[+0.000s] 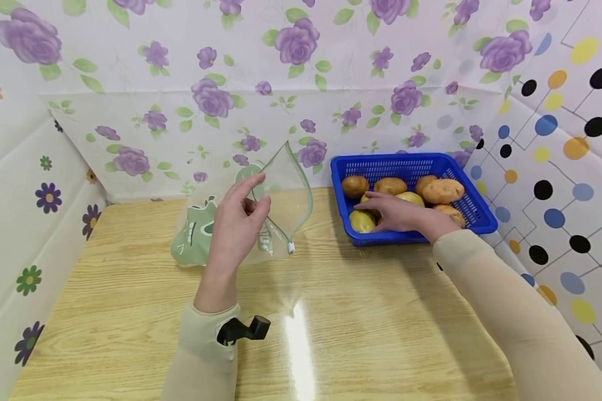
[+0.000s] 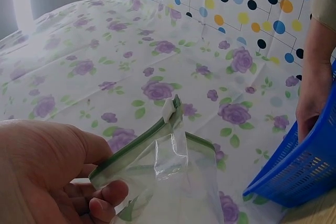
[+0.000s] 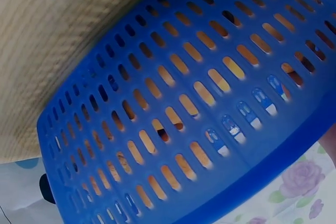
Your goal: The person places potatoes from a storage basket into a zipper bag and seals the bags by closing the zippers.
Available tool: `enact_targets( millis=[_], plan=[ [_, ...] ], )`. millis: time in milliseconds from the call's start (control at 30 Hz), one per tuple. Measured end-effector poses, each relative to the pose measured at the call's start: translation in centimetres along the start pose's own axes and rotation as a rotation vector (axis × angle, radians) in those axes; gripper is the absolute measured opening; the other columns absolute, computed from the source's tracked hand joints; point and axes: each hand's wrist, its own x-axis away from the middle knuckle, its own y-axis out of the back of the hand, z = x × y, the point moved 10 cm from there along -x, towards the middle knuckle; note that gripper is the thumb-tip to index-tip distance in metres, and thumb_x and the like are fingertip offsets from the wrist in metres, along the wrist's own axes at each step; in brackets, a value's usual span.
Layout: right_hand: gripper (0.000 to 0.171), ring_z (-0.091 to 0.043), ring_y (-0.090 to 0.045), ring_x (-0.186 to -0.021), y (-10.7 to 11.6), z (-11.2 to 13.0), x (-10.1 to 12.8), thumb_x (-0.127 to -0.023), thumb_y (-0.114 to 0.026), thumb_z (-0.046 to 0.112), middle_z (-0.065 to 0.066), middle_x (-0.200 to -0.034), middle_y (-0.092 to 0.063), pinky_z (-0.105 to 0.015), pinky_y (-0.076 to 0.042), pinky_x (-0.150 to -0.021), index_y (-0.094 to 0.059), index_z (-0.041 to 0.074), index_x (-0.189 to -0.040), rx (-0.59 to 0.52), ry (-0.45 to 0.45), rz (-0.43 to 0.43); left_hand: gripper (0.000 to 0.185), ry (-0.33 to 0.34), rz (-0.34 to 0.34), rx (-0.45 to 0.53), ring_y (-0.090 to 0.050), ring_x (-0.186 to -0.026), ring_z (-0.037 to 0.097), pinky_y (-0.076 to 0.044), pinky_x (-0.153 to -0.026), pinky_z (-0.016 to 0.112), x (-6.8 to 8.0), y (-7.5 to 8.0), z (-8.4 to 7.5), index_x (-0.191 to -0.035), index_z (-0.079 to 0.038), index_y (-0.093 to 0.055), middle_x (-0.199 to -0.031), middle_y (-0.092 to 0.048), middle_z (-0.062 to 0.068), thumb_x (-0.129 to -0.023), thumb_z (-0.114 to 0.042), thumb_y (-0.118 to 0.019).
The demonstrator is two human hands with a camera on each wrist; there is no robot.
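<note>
My left hand [image 1: 238, 223] pinches the rim of a clear plastic zip bag [image 1: 286, 192] with green print and a green zip edge. The bag's mouth gapes toward the right, with its white slider [image 1: 291, 247] at the lower corner. In the left wrist view, the thumb and fingers [image 2: 113, 192] hold the green edge. Over in the blue basket [image 1: 337, 192], my right hand [image 1: 393, 214] curls its fingers round a yellowish potato [image 1: 362, 221] at the front left. The basket wall [image 3: 157, 103] hides that hand's fingers in the right wrist view.
Several more potatoes, among them a brown one [image 1: 355, 186] and a paler one [image 1: 442, 191], lie in the basket. A wooden table [image 1: 371, 323] carries everything. Flowered sheeting [image 1: 261, 111] rises behind, and dotted sheeting [image 1: 557, 167] on the right.
</note>
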Motion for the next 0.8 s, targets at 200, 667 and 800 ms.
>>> enact_targets(
  millis=[200, 667, 800],
  plan=[
    [0.074, -0.051, -0.03, -0.16, 0.2, 0.0, 0.0, -0.094, -0.091, 0.018, -0.031, -0.166, -0.045, -0.064, -0.037, -0.123, -0.058, -0.002, -0.157, 0.012, 0.017, -0.04, 0.046, -0.004, 0.007, -0.004, -0.057, -0.079, 0.019, -0.045, -0.064, 0.024, 0.1, -0.1, 0.0, -0.154, -0.013, -0.068, -0.142, -0.066, 0.002, -0.108, -0.011, -0.068],
    [0.086, -0.049, -0.047, -0.149, 1.7, 0.3, 1.0, -0.092, -0.093, 0.035, -0.024, -0.165, -0.048, -0.066, -0.044, -0.116, -0.054, 0.005, -0.163, 0.011, -0.003, -0.15, 0.045, -0.01, 0.023, 0.007, -0.056, -0.076, 0.019, -0.045, -0.063, 0.025, 0.2, -0.5, -0.2, -0.155, -0.015, -0.067, -0.15, -0.063, 0.0, -0.11, -0.013, -0.064],
    [0.09, -0.046, -0.05, -0.147, 2.1, 0.4, 1.4, -0.093, -0.092, 0.04, -0.02, -0.167, -0.045, -0.064, -0.048, -0.113, -0.05, 0.008, -0.166, -0.04, -0.023, -0.181, 0.045, -0.004, 0.031, -0.006, -0.055, -0.074, 0.02, -0.045, -0.063, 0.027, 0.2, -0.5, -0.1, -0.155, -0.016, -0.066, -0.152, -0.062, -0.001, -0.11, -0.014, -0.064]
  ],
)
